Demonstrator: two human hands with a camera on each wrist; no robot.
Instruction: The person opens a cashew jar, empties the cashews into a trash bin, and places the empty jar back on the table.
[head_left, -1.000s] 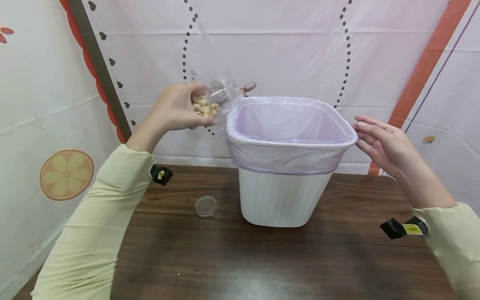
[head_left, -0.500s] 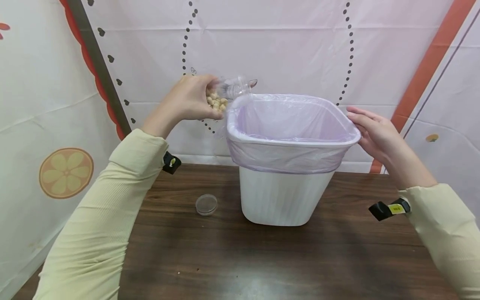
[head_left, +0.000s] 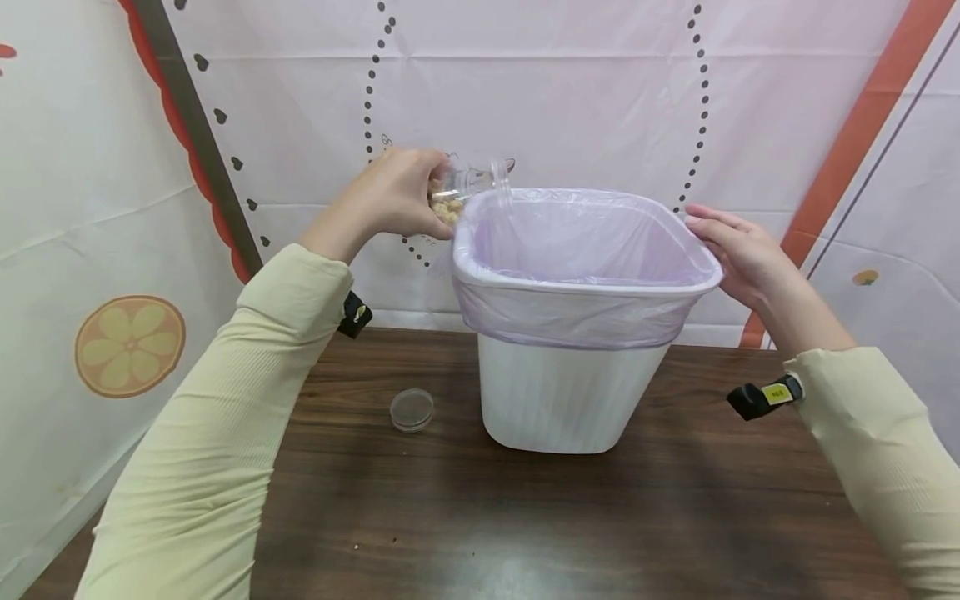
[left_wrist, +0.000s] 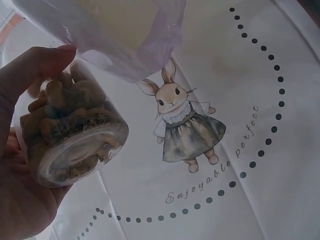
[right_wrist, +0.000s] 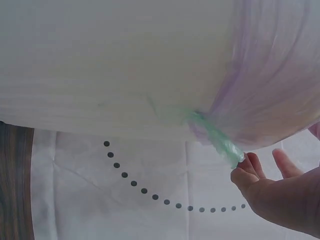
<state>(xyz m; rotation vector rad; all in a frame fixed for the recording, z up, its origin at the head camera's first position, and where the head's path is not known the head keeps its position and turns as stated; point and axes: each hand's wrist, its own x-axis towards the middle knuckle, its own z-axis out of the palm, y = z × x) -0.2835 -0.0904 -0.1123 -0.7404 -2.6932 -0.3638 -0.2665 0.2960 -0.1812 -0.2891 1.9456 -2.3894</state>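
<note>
My left hand (head_left: 405,192) grips a clear plastic jar (head_left: 476,179) of cashews (head_left: 447,210), tipped on its side. Its mouth points right, over the left rim of a white trash bin (head_left: 562,400). In the left wrist view the cashews (left_wrist: 65,110) lie towards the base of the jar (left_wrist: 82,155). A thin lilac bin bag (head_left: 577,312) lines the bin and folds over its rim. At the right rim, my right hand (head_left: 742,250) rests its extended fingers against the bin. A green twist of bag (right_wrist: 220,140) overlaps those fingertips in the right wrist view.
A round clear lid (head_left: 412,410) lies on the dark wooden table (head_left: 360,492), left of the bin. Small crumbs (head_left: 356,547) dot the table near the front. Behind the bin hangs a printed cloth (head_left: 600,100) with a rabbit drawing (left_wrist: 185,125).
The left hand has moved right, bringing the tilted jar's mouth over the bin's rim. My right hand has come in from the right and up against the bin. The bin and lid stay put.
</note>
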